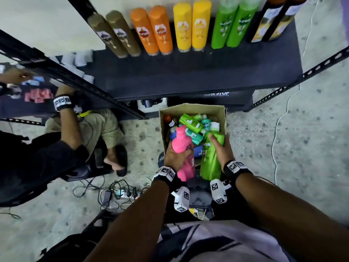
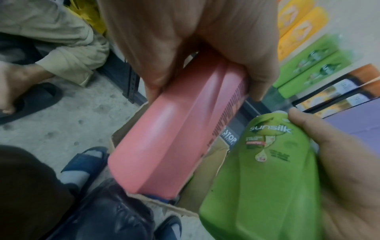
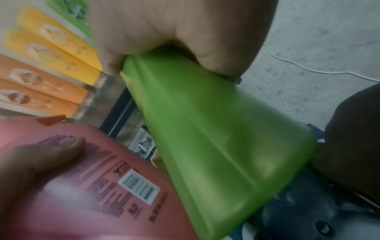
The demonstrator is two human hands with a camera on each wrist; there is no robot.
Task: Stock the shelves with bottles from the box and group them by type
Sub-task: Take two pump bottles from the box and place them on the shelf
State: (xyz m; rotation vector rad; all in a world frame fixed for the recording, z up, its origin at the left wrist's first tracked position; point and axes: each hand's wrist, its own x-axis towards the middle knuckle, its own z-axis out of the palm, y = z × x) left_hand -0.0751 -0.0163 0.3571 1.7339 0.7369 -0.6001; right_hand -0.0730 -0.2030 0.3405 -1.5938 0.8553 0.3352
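My left hand (image 1: 174, 155) grips a pink bottle (image 1: 184, 148) around its upper body, just over the near edge of the cardboard box (image 1: 192, 108). My right hand (image 1: 220, 148) grips a large green Sunsilk bottle (image 1: 209, 159) beside it. In the left wrist view the pink bottle (image 2: 174, 138) slants down from my palm, with the green bottle (image 2: 263, 178) to its right. The right wrist view has the green bottle (image 3: 205, 129) under my fingers and the pink bottle (image 3: 102, 186) with its barcode. Several green, teal and blue bottles lie loose in the box.
The black shelf (image 1: 188, 76) holds pairs of brown, orange, yellow, green and black bottles along its back. Another person (image 1: 62, 118) sits at the left, reaching into a neighbouring rack. Cables and a power strip (image 1: 117, 191) lie on the floor.
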